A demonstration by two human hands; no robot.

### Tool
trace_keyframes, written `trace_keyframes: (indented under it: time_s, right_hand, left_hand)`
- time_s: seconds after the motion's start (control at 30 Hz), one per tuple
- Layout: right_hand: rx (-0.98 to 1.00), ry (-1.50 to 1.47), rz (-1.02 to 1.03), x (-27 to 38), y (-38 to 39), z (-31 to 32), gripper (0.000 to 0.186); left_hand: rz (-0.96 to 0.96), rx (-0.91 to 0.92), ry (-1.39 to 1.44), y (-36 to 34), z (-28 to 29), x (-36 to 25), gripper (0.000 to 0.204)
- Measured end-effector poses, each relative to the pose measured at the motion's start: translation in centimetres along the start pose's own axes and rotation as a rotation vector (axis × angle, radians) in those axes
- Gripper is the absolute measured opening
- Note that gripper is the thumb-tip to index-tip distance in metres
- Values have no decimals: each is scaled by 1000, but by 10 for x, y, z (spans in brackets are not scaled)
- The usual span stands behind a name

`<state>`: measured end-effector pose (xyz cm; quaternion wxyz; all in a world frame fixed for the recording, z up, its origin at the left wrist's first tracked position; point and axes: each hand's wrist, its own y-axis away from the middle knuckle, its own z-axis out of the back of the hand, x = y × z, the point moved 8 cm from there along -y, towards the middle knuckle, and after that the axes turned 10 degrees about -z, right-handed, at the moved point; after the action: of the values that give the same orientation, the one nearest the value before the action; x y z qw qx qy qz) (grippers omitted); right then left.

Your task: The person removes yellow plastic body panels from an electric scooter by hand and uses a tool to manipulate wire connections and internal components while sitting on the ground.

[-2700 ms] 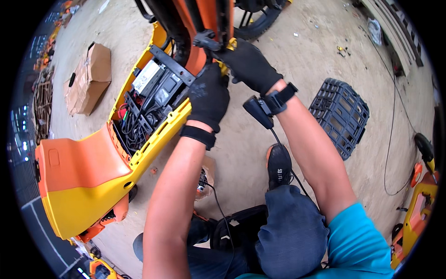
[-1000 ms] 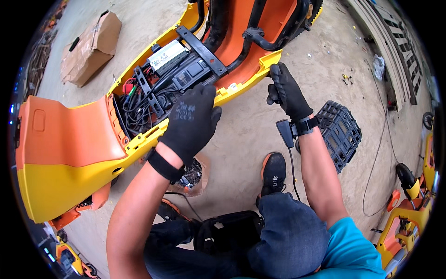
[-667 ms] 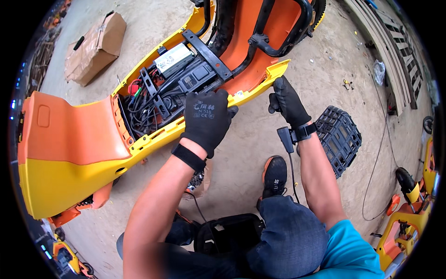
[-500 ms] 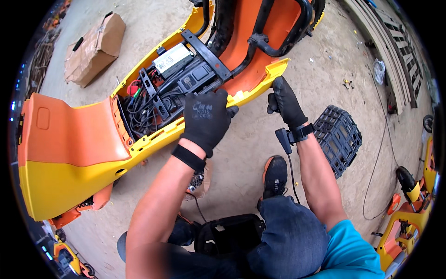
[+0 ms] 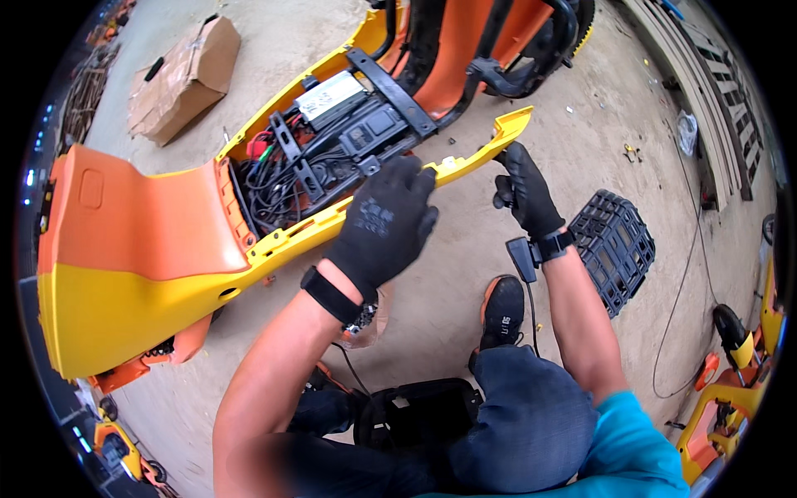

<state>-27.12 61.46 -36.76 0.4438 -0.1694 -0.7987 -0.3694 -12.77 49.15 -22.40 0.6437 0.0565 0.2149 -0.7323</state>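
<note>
A yellow and orange scooter body (image 5: pixel 149 220) lies open in front of me, with black cables (image 5: pixel 270 187) and a silver box (image 5: pixel 330 98) showing inside. Along its near side runs a long yellow side panel (image 5: pixel 465 168), whose right end stands apart from the black tube frame (image 5: pixel 461 91). My left hand (image 5: pixel 382 224), in a black glove, is closed over the panel's upper edge about midway; its fingertips are partly hidden. Near the free right end, my gloved right hand (image 5: pixel 531 191) grips the panel's underside with fingers curled. Small black devices are strapped at both wrists.
A black plastic lattice crate (image 5: pixel 613 249) lies right of my right forearm. Behind the scooter sits a cardboard box (image 5: pixel 184 79). Wooden slats (image 5: pixel 693 91) line the far right. More yellow scooter parts (image 5: pixel 718 423) stand lower right. A black bag (image 5: pixel 419 407) lies by my legs.
The panel's right end has come away from the orange body, opening a gap. Both hands have stayed on the panel, and the whole view has shifted slightly.
</note>
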Motion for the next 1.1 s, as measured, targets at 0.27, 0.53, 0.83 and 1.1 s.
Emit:
trace_keyframes:
  time_s: [0.27, 0.53, 0.83, 1.1]
  right_hand:
    - [-335, 347, 42, 23, 22, 24, 32]
    - [95, 1157, 781, 64, 61, -178, 34]
    - [201, 1400, 441, 42, 60, -208, 33]
    - [237, 1502, 244, 40, 45, -224, 39]
  left_hand:
    - [37, 79, -249, 40, 59, -19, 47]
    - [254, 44, -178, 134, 75, 74, 35]
    - [445, 28, -251, 142, 74, 73, 31]
    - [488, 5, -286, 145, 69, 83, 33]
